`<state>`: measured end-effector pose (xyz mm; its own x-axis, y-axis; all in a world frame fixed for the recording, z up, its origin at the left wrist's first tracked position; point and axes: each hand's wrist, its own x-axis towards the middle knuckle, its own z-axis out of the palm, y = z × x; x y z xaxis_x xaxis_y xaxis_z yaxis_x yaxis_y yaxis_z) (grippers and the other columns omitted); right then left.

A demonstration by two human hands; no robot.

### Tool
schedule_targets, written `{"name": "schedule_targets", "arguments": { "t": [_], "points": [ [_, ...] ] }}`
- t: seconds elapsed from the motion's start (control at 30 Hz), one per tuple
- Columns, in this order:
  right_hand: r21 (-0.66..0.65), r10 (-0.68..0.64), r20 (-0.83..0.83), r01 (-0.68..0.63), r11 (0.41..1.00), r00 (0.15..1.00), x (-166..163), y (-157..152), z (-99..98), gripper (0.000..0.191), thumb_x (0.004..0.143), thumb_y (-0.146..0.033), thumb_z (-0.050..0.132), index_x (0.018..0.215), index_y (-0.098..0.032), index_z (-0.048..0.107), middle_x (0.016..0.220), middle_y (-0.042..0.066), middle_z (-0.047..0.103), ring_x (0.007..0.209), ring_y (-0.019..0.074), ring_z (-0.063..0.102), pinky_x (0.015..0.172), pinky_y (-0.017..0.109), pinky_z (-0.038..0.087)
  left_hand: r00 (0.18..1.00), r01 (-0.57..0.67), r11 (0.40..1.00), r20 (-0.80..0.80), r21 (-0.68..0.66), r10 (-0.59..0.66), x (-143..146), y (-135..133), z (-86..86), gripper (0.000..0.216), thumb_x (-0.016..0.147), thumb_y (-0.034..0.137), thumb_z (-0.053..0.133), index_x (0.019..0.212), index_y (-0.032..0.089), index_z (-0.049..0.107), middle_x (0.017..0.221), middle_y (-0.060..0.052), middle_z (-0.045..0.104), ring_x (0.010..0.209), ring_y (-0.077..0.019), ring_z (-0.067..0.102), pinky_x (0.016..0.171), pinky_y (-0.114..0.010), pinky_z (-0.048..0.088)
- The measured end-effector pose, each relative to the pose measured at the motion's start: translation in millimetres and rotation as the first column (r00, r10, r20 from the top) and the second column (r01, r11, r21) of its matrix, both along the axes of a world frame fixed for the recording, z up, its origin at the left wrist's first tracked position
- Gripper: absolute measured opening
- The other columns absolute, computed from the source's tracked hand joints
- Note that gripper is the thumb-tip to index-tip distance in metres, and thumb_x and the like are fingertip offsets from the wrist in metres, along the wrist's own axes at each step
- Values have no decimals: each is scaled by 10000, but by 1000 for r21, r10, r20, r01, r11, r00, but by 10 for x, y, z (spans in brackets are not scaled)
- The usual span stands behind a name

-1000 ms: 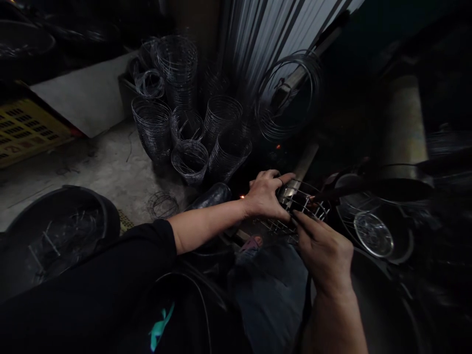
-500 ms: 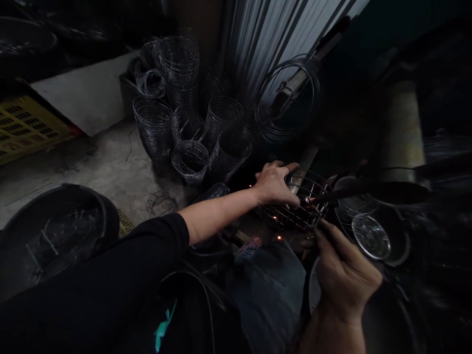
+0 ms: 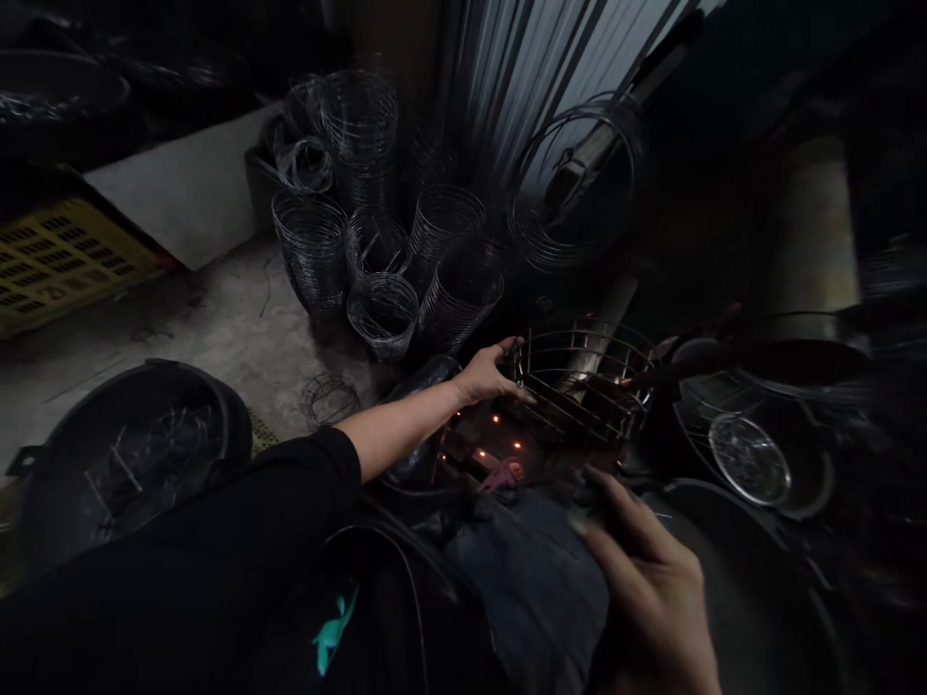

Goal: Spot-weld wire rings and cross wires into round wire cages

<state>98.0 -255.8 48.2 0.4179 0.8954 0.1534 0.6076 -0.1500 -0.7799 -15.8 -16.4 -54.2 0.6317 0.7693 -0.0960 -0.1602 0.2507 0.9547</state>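
My left hand (image 3: pixel 487 373) grips the left rim of a round wire basket frame (image 3: pixel 579 381), which stands tilted on a dark work surface. A few orange sparks glow just below the basket. My right hand (image 3: pixel 641 569) hovers low in front of the basket, apart from it, fingers stretched out toward it and slightly blurred; nothing shows in them. A dark metal arm (image 3: pixel 724 359) reaches in from the right and touches the basket's right side.
Several stacks of wire coil cylinders (image 3: pixel 377 251) stand on the concrete floor behind. A black tub (image 3: pixel 123 454) with wire pieces sits at left, a yellow crate (image 3: pixel 50 270) at far left. A dark pan holding a shiny round dish (image 3: pixel 749 458) lies at right.
My left hand slid from the top of the basket to its left rim and the basket tipped up. My right hand drew back from the basket toward me and opened.
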Motion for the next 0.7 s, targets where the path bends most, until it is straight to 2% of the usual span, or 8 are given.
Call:
{"name": "schedule_targets", "arguments": {
  "t": [0.1,0.2,0.37,0.43,0.5,0.57,0.63,0.7],
  "points": [
    [38,233,211,-246,968,949,-182,39,252,432,780,-458,712,1159,-251,709,1048,74,736,940,271,709,739,335,611,1000,17,991,-19,132,-14,-239,-46,151,1271,260,302,937,1408,97,431,1399,-195,490,1239,-314,530,1047,-435,449],
    [44,341,266,-365,930,901,-324,155,392,279,829,-431,673,1031,-258,756,879,53,757,785,237,730,651,293,605,991,89,910,-125,405,-41,-542,-169,347,1165,298,331,930,1364,142,500,1353,-148,510,1241,-305,525,1074,-419,429],
    [-85,319,150,-309,947,936,-321,398,313,248,889,-371,583,915,-213,771,810,53,745,712,191,713,624,253,564,951,211,730,-308,650,0,-723,-425,606,1040,410,333,875,1365,172,498,1289,-114,522,1171,-284,552,1063,-415,438],
    [-126,286,236,-263,957,929,-279,437,267,272,905,-360,545,937,-203,765,834,61,744,715,191,704,627,264,550,940,228,689,-341,688,29,-697,-484,650,1026,438,369,858,1374,171,487,1285,-120,517,1167,-295,545,1053,-436,441],
    [-182,290,439,-232,956,850,-256,428,247,270,897,-307,540,1014,-183,750,885,77,744,766,211,698,662,292,538,932,233,660,-359,715,59,-661,-512,663,1023,451,418,846,1373,158,487,1279,-134,515,1159,-308,542,1046,-459,440],
    [-283,346,623,-210,936,702,-262,393,240,292,864,-229,564,1096,-153,723,910,92,741,811,242,679,703,333,517,931,217,649,-355,729,87,-627,-519,661,1002,471,451,831,1363,141,496,1259,-142,522,1140,-309,548,1037,-465,446],
    [-351,385,709,-178,919,591,-276,359,224,311,844,-169,578,1124,-134,707,882,89,737,816,261,646,698,356,484,933,195,655,-345,730,107,-594,-518,657,985,481,467,820,1352,134,504,1230,-139,534,1121,-300,555,1027,-456,456],
    [-306,360,733,-192,932,578,-268,341,183,293,863,-135,553,1112,-130,707,813,69,725,777,249,612,673,351,451,933,186,666,-341,722,110,-559,-513,660,990,478,484,819,1349,133,507,1217,-135,538,1114,-294,556,1018,-448,464]
  ]
}}
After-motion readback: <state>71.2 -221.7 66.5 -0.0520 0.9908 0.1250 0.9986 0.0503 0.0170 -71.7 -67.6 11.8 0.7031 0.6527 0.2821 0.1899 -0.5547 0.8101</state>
